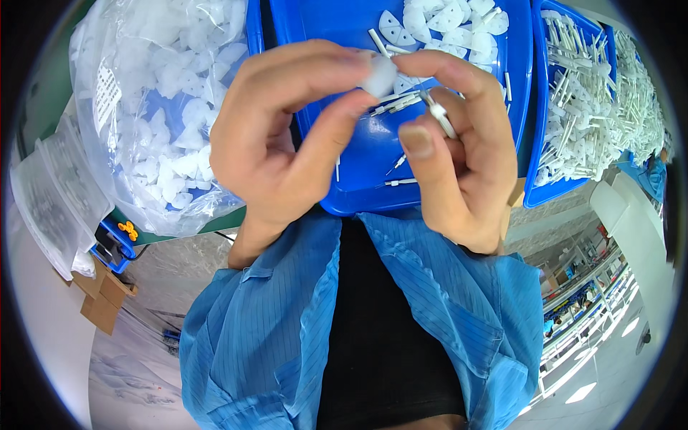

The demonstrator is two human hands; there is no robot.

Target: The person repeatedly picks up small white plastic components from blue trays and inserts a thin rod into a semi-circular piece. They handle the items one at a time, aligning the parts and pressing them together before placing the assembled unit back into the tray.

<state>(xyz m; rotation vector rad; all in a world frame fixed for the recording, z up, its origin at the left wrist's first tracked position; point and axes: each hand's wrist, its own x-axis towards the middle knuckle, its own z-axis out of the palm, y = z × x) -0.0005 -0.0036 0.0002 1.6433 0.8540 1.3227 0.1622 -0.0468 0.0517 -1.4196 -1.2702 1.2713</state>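
White piece [381,77]: pinched narrowly between left fingers [350,107], one side seemingly left reachable by right index | white stick [441,118]: held in curled right fingers [459,75], thumb apart | blue tray [362,147]: placed beneath both, perhaps for catching drops

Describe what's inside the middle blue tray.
The tray holds white fan-shaped pieces and thin white rods; whatever lies directly behind the left hand and right hand is covered.

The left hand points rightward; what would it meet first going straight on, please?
Past its white piece, the left hand would likely meet the index fingertip of the right hand, though depth is unclear.
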